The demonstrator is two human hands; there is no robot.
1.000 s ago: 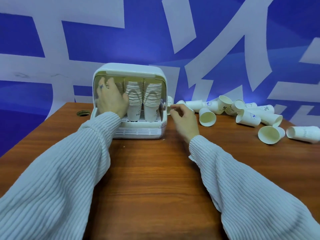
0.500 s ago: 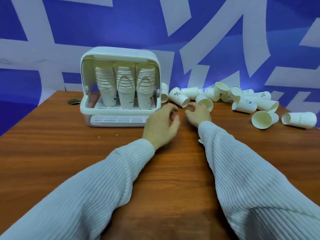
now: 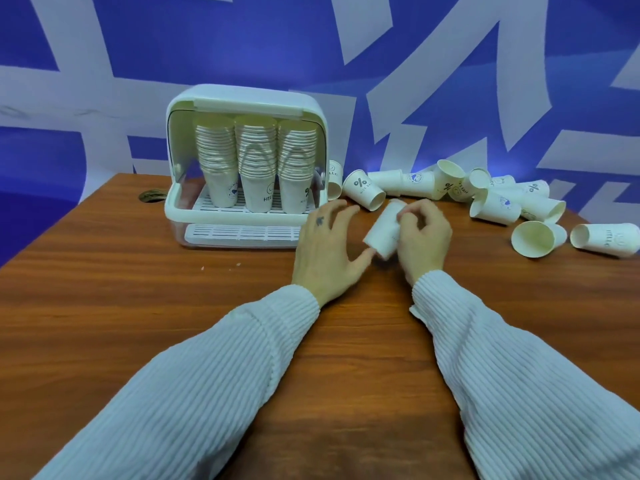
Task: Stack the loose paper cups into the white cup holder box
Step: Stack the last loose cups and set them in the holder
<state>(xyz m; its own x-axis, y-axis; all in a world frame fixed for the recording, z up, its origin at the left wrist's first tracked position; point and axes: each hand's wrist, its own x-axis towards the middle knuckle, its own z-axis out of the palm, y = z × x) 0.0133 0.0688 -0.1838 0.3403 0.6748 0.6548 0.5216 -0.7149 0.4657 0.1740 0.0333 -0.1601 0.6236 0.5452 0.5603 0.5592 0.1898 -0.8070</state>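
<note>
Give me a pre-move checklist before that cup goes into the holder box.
1. Cup gripped: right hand holds the paper cup: ok.
2. Left hand free to help, fingers spread beside the cup: ok.
3. White cup holder box open at the front: ok.
4. Room above the three stacks: nearly at the roof, not ok.
5. Cup undamaged: blurred, cannot tell.
6. Loose cups remaining on the table: many.

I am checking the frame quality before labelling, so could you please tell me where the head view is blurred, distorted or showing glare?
Head view: motion blur smears the right hand and the paper cup it grips; the left hand is slightly soft; wide-angle distortion bends the table edge; a bluish glow sits on the wall behind the loose cups; the cup holder box stays fairly sharp.
</note>
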